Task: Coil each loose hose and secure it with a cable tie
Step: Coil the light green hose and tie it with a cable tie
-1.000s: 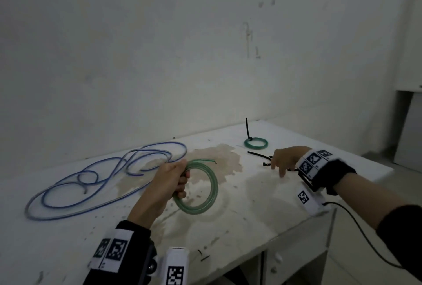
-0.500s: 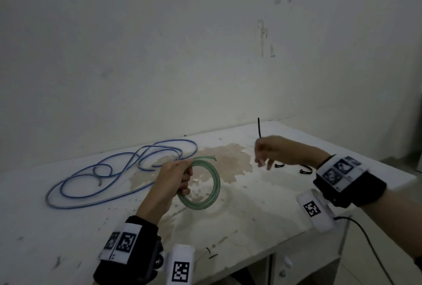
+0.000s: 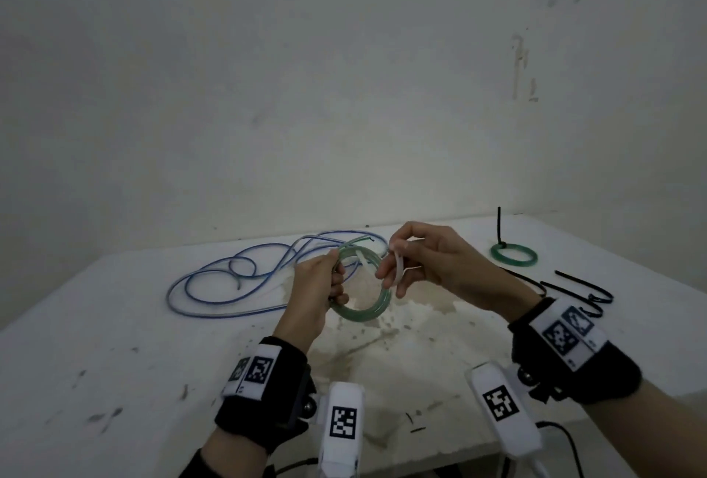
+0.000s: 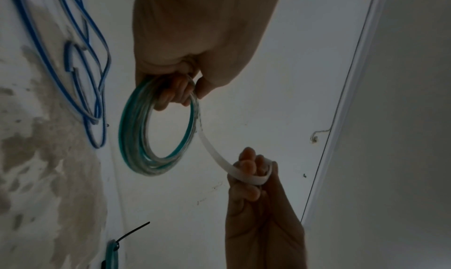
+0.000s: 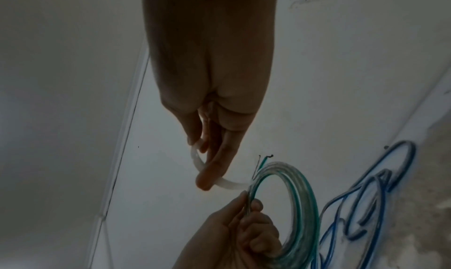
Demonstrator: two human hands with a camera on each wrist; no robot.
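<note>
My left hand grips a coiled green hose at its left side and holds it just above the white table. In the left wrist view the fingers curl through the coil. My right hand pinches a curved white cable tie right beside the coil. One end of the tie reaches the coil's rim. The right wrist view shows the tie looped round my fingers, with the coil below. A loose blue hose sprawls behind my left hand.
A small green coil bound with a black tie lies at the back right. Several black cable ties lie near the table's right edge. A wall rises close behind the table. A brown stain covers the table's middle.
My right hand left the black ties at the right and came over to the coil, now holding a white tie. My left hand raised the green coil a little.
</note>
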